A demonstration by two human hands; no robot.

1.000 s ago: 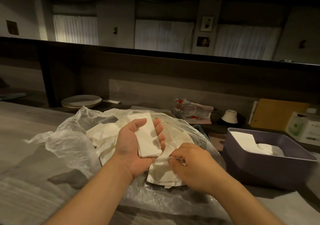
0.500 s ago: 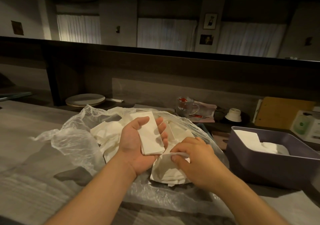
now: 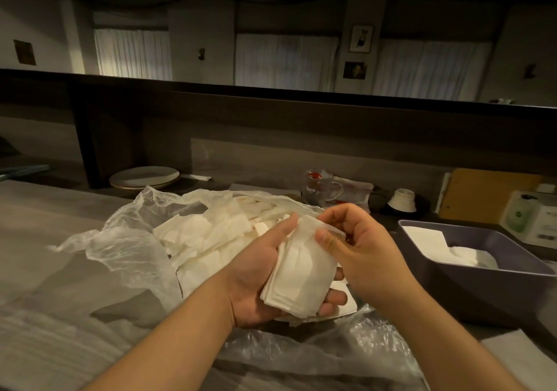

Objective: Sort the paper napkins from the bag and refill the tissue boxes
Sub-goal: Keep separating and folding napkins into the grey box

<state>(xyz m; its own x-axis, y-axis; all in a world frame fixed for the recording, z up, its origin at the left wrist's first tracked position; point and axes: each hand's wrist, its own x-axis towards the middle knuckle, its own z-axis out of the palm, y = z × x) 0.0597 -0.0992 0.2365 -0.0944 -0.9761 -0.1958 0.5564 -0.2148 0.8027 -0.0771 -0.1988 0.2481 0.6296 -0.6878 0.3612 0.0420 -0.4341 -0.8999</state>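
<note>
A stack of folded napkins point(image 3: 298, 273) is cradled in the left hand point(image 3: 259, 282) and pinched at its top by the right hand point(image 3: 358, 249), the grey tissue box point(image 3: 470, 288) lying nearer the right.

Two hands show, the left hand point(image 3: 256, 282) and the right hand point(image 3: 358, 252), at lower centre. One clear plastic bag point(image 3: 126, 240) lies at centre left with a heap of napkins point(image 3: 205, 237), too many and too overlapped to count. One grey tissue box point(image 3: 482, 288) sits at right. Two stacked plates point(image 3: 144, 176), one glass mug point(image 3: 319, 188) and one green-labelled carton point(image 3: 524, 219) stand behind. Two framed pictures point(image 3: 360, 38) hang at upper right.
</note>
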